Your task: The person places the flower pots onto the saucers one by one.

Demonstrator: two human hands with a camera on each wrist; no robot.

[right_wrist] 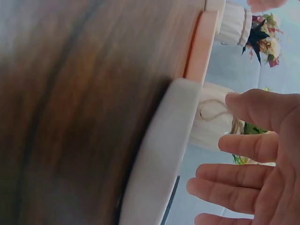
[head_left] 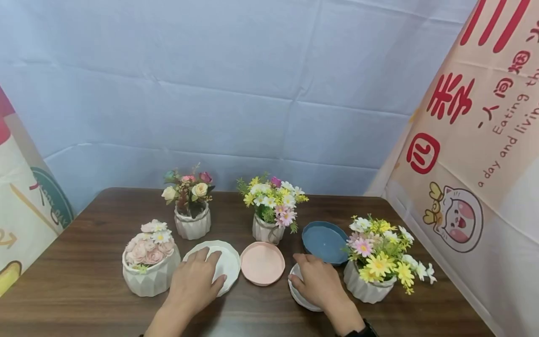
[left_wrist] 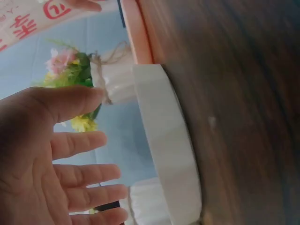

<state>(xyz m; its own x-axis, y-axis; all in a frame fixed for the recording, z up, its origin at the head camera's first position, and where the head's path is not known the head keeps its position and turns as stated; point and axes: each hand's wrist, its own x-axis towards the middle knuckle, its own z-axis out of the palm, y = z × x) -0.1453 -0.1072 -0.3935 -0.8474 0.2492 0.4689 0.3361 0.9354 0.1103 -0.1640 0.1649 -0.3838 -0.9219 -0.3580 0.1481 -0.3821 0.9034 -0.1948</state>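
While my left hand (head_left: 195,281) is released, its fingers extended and slightly spread, it hovers above the larger white plate (head_left: 228,269). My right hand (head_left: 316,282) is likewise released and grasps nothing; it hovers above the smaller white plate (head_left: 300,298). In each wrist view, a gap separates fingertips and rim. Both plates lie flat on the wooden table (head_left: 63,295). The pink plate (head_left: 263,263) lies between them. Whether it touches the larger white plate, I cannot tell.

Caution: 3 faults are possible from here, in my judgement.
1. Pressing on only 1 side of a rim could tip that plate.
2. Sliding the larger white plate inward could drive it into the pink plate, since clearance is minimal.
3. Moving my right hand outward could catch the overhanging stems of the daisy pot (head_left: 370,286) and topple it; a careless outward sweep of my left hand could strike the rose pot (head_left: 147,277).

Farther out, the blue plate (head_left: 324,241) lies just beside the daisy pot. Behind the plates stand the centre rear pot (head_left: 267,231) and the left rear pot (head_left: 192,225), both holding flowers.

Markings: I find no readable brand on pots or plates. The right banner (head_left: 513,201) shows red characters, including 季 and a boxed 四, plus "Eating th" and "a day and livin", cut off at the edge. Lettering on the left banner (head_left: 25,196) is too incomplete to read reliably.
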